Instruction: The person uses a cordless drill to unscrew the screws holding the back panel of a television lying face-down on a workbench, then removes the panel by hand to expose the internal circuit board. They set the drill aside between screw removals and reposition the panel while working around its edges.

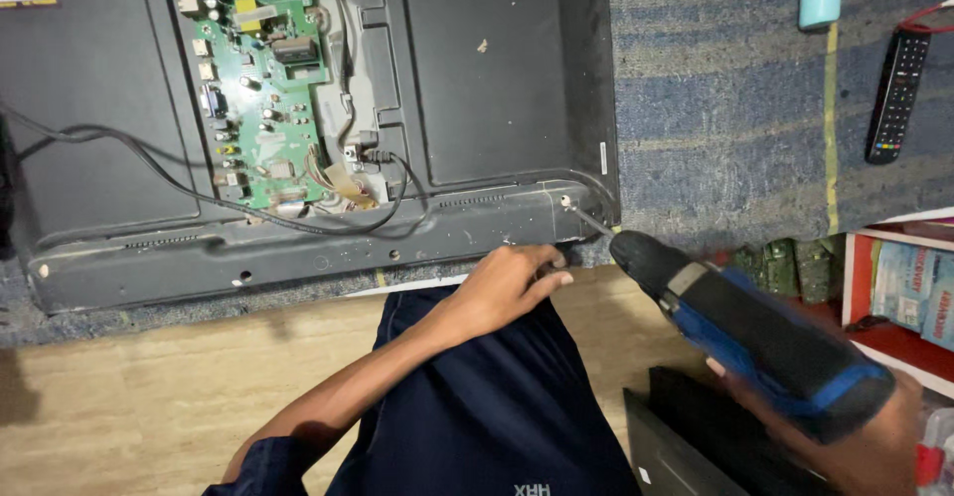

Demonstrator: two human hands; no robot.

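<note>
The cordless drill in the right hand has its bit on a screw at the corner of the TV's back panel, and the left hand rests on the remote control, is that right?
Not quite. The head view shows the cordless drill in the right hand, bit at the corner screw of the TV's back panel, but the left hand rests on the panel's lower edge; the remote control lies apart on the carpet.

blue-and-black drill [765,342], green circuit board [260,88], black panel [477,79], blue striped carpet [715,108].
</note>
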